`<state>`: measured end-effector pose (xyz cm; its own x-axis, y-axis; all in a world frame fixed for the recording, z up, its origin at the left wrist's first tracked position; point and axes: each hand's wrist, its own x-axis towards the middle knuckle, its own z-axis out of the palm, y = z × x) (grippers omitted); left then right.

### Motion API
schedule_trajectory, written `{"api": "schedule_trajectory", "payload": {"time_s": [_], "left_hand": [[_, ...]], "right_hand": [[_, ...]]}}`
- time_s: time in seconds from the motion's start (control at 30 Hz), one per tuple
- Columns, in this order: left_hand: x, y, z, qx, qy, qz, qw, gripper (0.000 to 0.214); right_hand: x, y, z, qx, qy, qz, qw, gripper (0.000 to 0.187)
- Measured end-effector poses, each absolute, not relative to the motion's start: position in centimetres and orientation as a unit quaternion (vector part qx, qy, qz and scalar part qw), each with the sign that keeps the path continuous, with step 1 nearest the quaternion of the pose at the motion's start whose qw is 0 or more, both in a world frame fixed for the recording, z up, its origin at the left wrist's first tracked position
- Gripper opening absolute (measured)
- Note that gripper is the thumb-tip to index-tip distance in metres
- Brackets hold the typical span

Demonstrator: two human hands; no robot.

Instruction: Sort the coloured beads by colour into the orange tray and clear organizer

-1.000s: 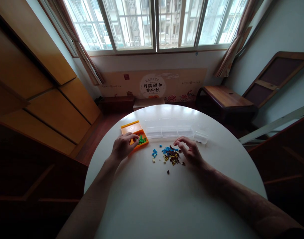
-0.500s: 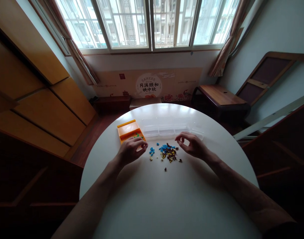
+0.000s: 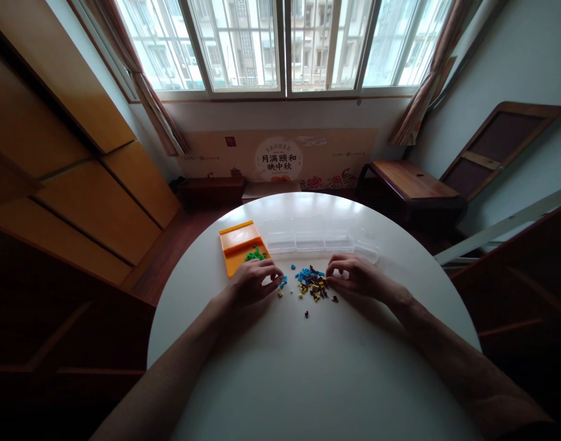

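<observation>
Fingertips pinched together, my left hand [image 3: 255,283] is lowered at a few small blue building bricks [image 3: 284,280] left of the main pile. Whatever is between those fingertips is too small to make out. My right hand [image 3: 365,278] has thumb and forefinger brought together at the right edge of the pile, and its fingertips hide what they touch. Mixed in that pile are blue bricks [image 3: 307,274], brown bricks [image 3: 321,284] and yellow bricks [image 3: 303,288]. Behind my left hand, an orange tray [image 3: 232,263] holds small green bricks [image 3: 255,253].
A clear plastic compartment box [image 3: 280,242] lies behind the pile on the round white table [image 3: 280,380]. One brown brick [image 3: 307,314] lies apart at the front, and a blue brick [image 3: 293,267] sits behind. A wooden side table [image 3: 413,177] stands beyond the right edge.
My left hand has moved right and down to the small blue bricks, uncovering more green bricks in the tray. My right hand has come down to the pile's edge, its fingers closing.
</observation>
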<state>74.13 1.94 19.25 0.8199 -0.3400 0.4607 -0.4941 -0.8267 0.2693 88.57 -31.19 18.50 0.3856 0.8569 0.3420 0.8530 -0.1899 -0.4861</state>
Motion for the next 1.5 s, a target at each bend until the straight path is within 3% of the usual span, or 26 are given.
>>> {"api": "schedule_trajectory", "payload": {"time_s": [0.23, 0.7, 1.2, 1.5], "left_hand": [[74.1, 1.7, 18.9, 0.933, -0.227, 0.196, 0.199, 0.014], [74.1, 1.7, 18.6, 0.931, -0.230, 0.196, 0.206, 0.012], [74.1, 1.8, 18.2, 0.925, -0.243, 0.186, 0.224, 0.009], [74.0, 1.4, 18.5, 0.929, -0.239, 0.174, 0.223, 0.014]], "right_hand": [[88.5, -31.0, 18.4, -0.769, -0.541, -0.027, 0.340, 0.016], [89.0, -29.7, 18.3, -0.778, -0.394, -0.117, 0.475, 0.013], [91.9, -24.0, 18.0, -0.802, -0.404, -0.151, 0.414, 0.011], [90.1, -26.2, 17.9, -0.777, -0.480, -0.175, 0.368, 0.014]]}}
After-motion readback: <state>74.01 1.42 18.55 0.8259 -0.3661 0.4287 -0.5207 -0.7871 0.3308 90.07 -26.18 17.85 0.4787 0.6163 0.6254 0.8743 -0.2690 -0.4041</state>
